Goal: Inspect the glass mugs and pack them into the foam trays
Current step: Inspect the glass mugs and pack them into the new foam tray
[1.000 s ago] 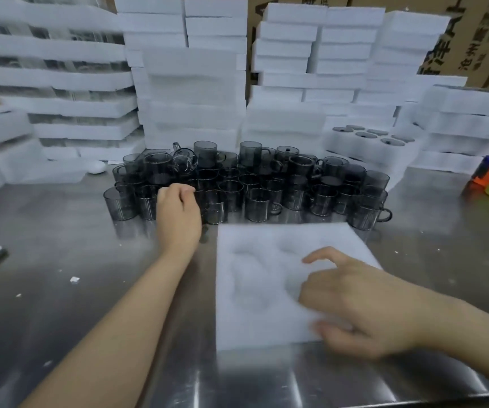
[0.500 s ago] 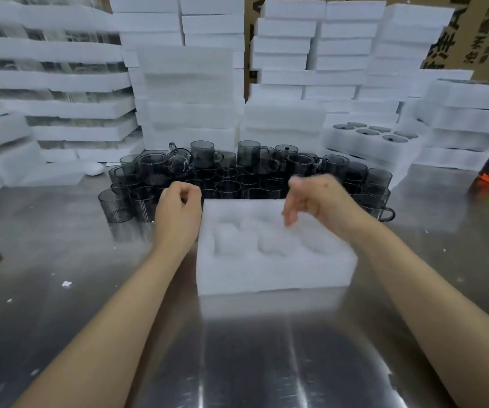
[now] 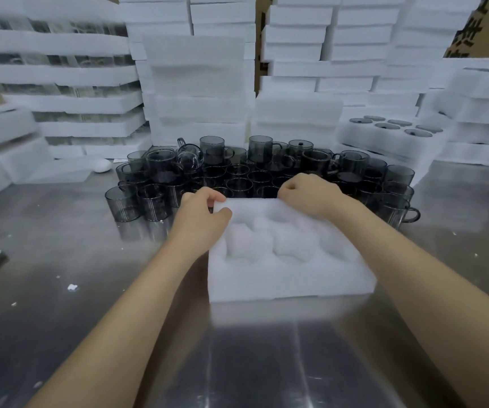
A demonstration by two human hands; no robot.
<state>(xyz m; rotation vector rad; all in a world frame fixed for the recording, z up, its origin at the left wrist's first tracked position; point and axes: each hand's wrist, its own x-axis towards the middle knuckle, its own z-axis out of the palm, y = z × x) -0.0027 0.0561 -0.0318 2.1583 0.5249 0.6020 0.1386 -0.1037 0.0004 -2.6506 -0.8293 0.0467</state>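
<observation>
Both hands, left hand (image 3: 200,217) and right hand (image 3: 310,194), pinch the foam tray's (image 3: 290,278) twelve-o'clock edge, seemingly squaring it against the mugs (image 3: 237,172).

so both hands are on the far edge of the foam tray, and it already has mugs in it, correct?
Not quite. The head view shows the left hand and right hand gripping the far edge of the foam tray, but its pockets hold nothing. The mugs stand on the table behind it.

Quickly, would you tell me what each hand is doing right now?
Left hand: pinches the foam tray.
Right hand: curled at the tray's far edge; grip unclear.
</observation>
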